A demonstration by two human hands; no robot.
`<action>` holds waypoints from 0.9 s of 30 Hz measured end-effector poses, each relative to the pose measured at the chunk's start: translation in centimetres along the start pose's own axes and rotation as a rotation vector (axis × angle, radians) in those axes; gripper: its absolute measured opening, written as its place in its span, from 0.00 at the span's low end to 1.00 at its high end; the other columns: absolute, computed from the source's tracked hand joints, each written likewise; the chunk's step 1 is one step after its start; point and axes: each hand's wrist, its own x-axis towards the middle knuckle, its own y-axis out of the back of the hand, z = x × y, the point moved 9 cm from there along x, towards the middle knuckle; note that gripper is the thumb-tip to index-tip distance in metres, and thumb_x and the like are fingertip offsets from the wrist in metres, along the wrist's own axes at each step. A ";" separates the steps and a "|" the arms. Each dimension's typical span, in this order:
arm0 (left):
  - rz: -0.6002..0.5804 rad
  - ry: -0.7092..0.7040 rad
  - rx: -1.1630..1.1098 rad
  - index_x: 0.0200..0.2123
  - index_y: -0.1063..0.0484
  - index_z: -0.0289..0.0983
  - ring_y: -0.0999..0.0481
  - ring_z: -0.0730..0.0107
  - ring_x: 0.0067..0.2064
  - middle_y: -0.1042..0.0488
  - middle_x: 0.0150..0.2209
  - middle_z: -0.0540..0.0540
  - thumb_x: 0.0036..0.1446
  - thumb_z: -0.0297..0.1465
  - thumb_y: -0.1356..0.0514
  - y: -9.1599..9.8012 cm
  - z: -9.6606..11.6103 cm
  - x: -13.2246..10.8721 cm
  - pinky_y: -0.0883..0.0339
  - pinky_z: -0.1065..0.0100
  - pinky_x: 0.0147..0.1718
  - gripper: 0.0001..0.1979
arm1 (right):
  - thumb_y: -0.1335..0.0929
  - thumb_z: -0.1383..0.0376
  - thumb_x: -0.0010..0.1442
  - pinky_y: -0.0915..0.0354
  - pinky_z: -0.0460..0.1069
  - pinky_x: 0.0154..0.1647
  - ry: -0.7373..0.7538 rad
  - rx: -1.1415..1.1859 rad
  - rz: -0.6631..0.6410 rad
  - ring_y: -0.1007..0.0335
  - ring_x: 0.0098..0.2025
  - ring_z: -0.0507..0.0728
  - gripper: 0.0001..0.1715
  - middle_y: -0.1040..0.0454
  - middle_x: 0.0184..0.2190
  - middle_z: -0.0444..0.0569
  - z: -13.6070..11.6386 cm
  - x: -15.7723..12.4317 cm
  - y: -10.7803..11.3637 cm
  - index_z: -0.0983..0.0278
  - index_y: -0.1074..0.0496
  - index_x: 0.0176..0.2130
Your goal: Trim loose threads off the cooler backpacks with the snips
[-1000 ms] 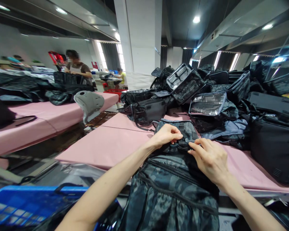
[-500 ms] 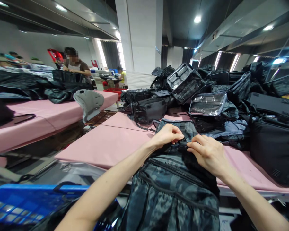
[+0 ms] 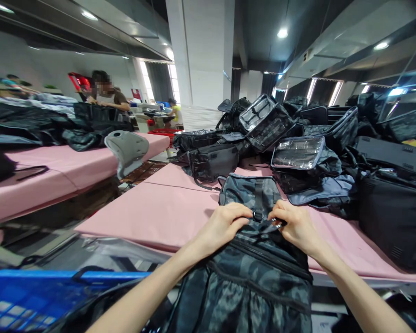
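A dark camouflage backpack (image 3: 249,273) hangs over the near edge of the pink table, its top part lying on the tabletop. Down the middle of that part runs a black strap (image 3: 259,194) ending in a metal ring (image 3: 258,216). My left hand (image 3: 230,222) is closed at the left of the ring, thumb and fingers gripping the backpack's fabric. On the ring's right, my right hand (image 3: 293,224) is closed around a small shiny metal piece (image 3: 278,224), mostly hidden by the fingers; its kind does not show.
Several dark bags (image 3: 270,122) are heaped at the back and right of the pink table (image 3: 152,208). A blue plastic basket (image 3: 27,296) stands at lower left. A grey chair back (image 3: 126,148) rises beside another table, where a person (image 3: 107,95) works.
My hands have moved apart and nearer to me, uncovering the strap and ring. A shiny metal piece now shows in my right fingers. The backpack has shifted slightly.
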 end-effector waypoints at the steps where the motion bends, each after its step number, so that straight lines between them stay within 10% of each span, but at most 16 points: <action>1: 0.083 0.003 0.020 0.35 0.25 0.38 0.29 0.64 0.47 0.24 0.41 0.44 0.55 0.30 0.47 1.1 -0.6 -0.7 0.38 0.63 0.50 0.11 | 0.38 0.76 0.52 0.42 0.44 0.28 0.013 0.052 0.017 0.35 0.29 0.50 0.13 0.30 0.27 0.44 0.2 -0.6 0.2 0.62 0.28 0.29; 5: 0.320 0.185 0.065 0.40 0.26 0.38 0.33 0.60 0.53 0.28 0.49 0.43 0.54 0.36 0.46 4.5 -4.9 -4.8 0.43 0.58 0.55 0.14 | 0.36 0.71 0.55 0.39 0.45 0.31 -0.091 0.246 0.160 0.33 0.29 0.51 0.07 0.29 0.26 0.44 3.3 -4.0 1.8 0.62 0.31 0.28; 9: 0.139 0.480 -0.078 0.49 0.32 0.34 0.33 0.59 0.53 0.30 0.52 0.41 0.55 0.42 0.51 2.3 -8.3 -8.4 0.42 0.58 0.55 0.24 | 0.37 0.67 0.58 0.37 0.46 0.32 -0.170 0.162 0.266 0.30 0.32 0.53 0.06 0.27 0.30 0.46 4.5 -5.1 2.8 0.62 0.30 0.33; 14: 0.073 0.579 -0.059 0.56 0.39 0.32 0.38 0.57 0.58 0.36 0.56 0.40 0.52 0.45 0.48 0.7 -7.7 -9.3 0.48 0.57 0.58 0.32 | 0.34 0.60 0.57 0.38 0.48 0.30 -0.132 -0.230 0.211 0.30 0.36 0.56 0.18 0.28 0.39 0.48 1.0 -1.5 2.7 0.61 0.34 0.47; 27: 0.118 0.565 -0.103 0.52 0.37 0.35 0.35 0.57 0.55 0.32 0.54 0.41 0.52 0.44 0.47 0.8 -7.7 -9.9 0.44 0.58 0.55 0.28 | 0.35 0.59 0.58 0.54 0.47 0.21 -0.150 -0.551 0.187 0.35 0.26 0.50 0.12 0.29 0.33 0.45 -1.4 -0.5 2.3 0.61 0.27 0.28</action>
